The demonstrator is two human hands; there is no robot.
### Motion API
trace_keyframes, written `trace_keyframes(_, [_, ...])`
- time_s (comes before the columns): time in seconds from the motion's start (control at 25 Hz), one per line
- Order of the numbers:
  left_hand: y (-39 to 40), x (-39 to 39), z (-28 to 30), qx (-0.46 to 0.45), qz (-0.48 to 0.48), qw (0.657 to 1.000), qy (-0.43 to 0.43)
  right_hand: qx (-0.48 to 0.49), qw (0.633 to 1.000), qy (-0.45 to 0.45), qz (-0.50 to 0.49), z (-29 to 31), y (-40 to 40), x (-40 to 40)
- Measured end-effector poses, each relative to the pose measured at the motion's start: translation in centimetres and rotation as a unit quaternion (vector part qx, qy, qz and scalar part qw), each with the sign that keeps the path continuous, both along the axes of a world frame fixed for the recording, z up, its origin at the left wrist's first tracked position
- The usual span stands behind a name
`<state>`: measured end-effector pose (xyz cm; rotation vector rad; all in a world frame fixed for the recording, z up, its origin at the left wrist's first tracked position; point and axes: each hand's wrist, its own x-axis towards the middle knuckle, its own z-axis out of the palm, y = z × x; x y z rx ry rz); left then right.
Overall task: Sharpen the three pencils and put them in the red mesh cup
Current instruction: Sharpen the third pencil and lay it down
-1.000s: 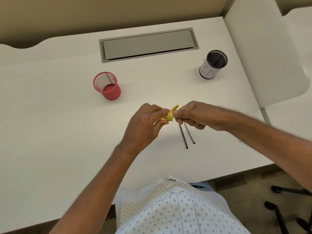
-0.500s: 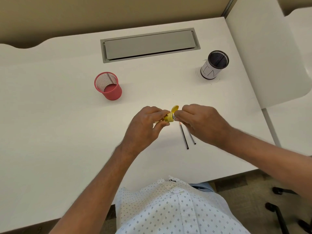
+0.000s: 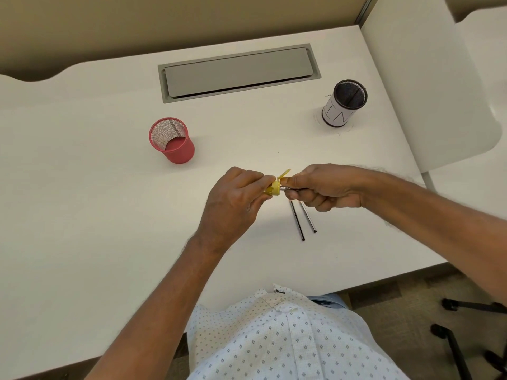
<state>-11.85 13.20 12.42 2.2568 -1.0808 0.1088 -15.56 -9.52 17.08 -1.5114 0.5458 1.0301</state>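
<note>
While we hold our forearms out over the bench [image 3: 82, 215], our left hand [image 3: 233, 198] curls round the yellow sharpener [image 3: 274, 187], thumb and fingers pinched on it, its lid flipped up. Our right hand [image 3: 326, 187] is closed on a pencil [image 3: 286, 188], knuckles up, the pencil's end meeting the sharpener's mouth; most of its shaft is hidden in the fist. Two dark pencils [image 3: 301, 218] lie side by side on the bench just below the right hand, short of the near edge. From the sharpener, the red mesh cup [image 3: 172, 141] stands upright up and to the left, with bare bench between them.
</note>
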Motion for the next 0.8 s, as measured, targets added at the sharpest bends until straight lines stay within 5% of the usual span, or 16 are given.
trace_keyframes(0.24, [0.0,0.0,-0.7,-0.002,0.028,0.999,0.042,0.016,0.998,0.036,-0.040,0.2,-1.0,-0.8])
trace_keyframes(0.6, [0.4,0.2,-1.5,-0.061,0.074,0.981,0.171,0.010,0.981,-0.103,-0.165,-1.7,-0.4,-4.7])
trace_keyframes(0.8, [0.3,-0.3,-2.1,-0.080,0.083,0.972,0.203,-0.197,0.946,-0.165,-0.196,-6.7,3.3,-6.1])
